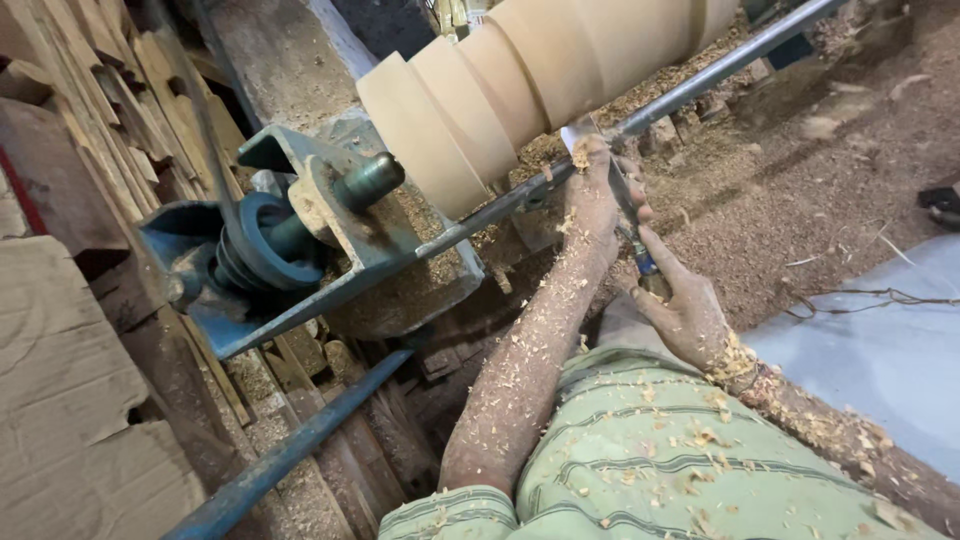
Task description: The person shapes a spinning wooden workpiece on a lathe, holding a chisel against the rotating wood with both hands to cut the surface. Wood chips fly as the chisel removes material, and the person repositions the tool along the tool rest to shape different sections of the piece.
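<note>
Near the upper middle of the frame, the left hand (592, 190) presses a chisel (612, 180) down against a long metal rest bar (690, 85), its grip closed over the blade. Just below and to the right, the right hand (685, 310) has its grip clamped on the chisel's handle end. The blade tip meets a pale turned wooden cylinder (520, 80) mounted on a blue lathe frame (290, 250) at centre left. Wood shavings (800, 200) cover the floor on the right and both forearms.

no packages, labels, signs or screens in view
</note>
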Motion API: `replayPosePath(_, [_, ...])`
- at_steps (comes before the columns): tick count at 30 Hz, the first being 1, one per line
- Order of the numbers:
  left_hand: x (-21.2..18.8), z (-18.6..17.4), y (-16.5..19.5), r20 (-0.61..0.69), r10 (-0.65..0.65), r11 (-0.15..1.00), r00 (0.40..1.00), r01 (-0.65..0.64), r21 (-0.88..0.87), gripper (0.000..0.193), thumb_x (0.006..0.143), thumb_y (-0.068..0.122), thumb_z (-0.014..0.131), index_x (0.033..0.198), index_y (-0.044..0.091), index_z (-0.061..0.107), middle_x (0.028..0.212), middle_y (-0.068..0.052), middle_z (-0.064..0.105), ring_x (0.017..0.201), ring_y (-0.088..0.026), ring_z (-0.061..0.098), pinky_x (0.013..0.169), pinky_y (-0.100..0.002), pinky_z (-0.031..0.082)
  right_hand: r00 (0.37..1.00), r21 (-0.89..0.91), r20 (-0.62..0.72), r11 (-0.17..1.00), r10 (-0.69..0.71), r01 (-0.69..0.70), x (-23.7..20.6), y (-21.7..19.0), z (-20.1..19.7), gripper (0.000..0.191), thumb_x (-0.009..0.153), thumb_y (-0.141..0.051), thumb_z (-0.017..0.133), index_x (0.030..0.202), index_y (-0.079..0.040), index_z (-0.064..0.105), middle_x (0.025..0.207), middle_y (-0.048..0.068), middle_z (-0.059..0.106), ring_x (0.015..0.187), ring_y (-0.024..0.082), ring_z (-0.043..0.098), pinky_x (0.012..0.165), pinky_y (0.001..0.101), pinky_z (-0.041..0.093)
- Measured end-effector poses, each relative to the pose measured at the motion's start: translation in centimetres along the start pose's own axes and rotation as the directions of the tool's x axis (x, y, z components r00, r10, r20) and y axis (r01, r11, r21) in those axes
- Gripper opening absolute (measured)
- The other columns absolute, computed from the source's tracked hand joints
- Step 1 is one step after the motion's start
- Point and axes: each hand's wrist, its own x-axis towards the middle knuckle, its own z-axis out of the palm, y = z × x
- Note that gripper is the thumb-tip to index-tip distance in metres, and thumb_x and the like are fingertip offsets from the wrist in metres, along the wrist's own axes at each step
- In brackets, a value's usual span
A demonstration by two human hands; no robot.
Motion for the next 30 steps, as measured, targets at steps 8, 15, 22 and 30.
replayPosePath(8, [0.1, -0.4, -0.2, -0.029, -0.029, 0.998, 0.999, 0.027, -0.063, 0.063, 0.101, 0.064, 0.05, 0.087, 0.004, 0.06, 0.058, -0.006, 0.057, 0.046, -0.018, 0.059, 0.042, -0.032, 0.053, 0.993, 0.052, -0.011, 0.992, -0.115, 0.115, -0.1, -0.1, 0.0, 0.08, 0.088, -0.017, 0.071, 0.161, -0.015, 0.038, 0.097, 0.025, 0.068, 0.087, 0.029, 0.068, 0.083, 0.0382, 0.054])
replayPosePath(15, [0.2, -0.6, -0.2, -0.026, -0.052, 0.997, 0.998, 0.05, -0.054, 0.061, 0.103, 0.061, 0.049, 0.089, 0.002, 0.06, 0.058, -0.006, 0.057, 0.045, -0.018, 0.059, 0.042, -0.032, 0.053, 0.984, 0.076, -0.045, 0.981, -0.173, 0.176, -0.2, -0.8, 0.3, 0.08, 0.085, -0.014, 0.069, 0.159, -0.011, 0.038, 0.093, 0.023, 0.066, 0.081, 0.029, 0.067, 0.082, 0.0384, 0.052])
replayPosePath(22, [0.7, -1.1, -0.9, -0.017, -0.027, 0.999, 0.999, 0.027, -0.029, 0.063, 0.103, 0.062, 0.047, 0.089, 0.002, 0.06, 0.058, -0.006, 0.057, 0.044, -0.018, 0.059, 0.04, -0.031, 0.052, 0.995, 0.09, 0.0, 0.991, -0.098, 0.098, -0.1, -0.8, 0.3, 0.082, 0.084, -0.014, 0.067, 0.16, -0.014, 0.036, 0.091, 0.024, 0.068, 0.081, 0.029, 0.069, 0.084, 0.0372, 0.053])
replayPosePath(30, [-2.9, -2.7, 2.1, 0.417, 0.087, 0.981, 0.905, -0.005, -0.193, 0.064, 0.11, 0.064, 0.046, 0.107, 0.002, 0.062, 0.081, -0.011, 0.067, 0.073, -0.026, 0.071, 0.066, -0.04, 0.062, 0.977, -0.141, 0.034, 0.966, -0.212, 0.215, -0.3, 3.0, -0.8, 0.076, 0.087, -0.024, 0.075, 0.155, -0.015, 0.042, 0.102, 0.019, 0.068, 0.08, 0.027, 0.069, 0.072, 0.0402, 0.056])
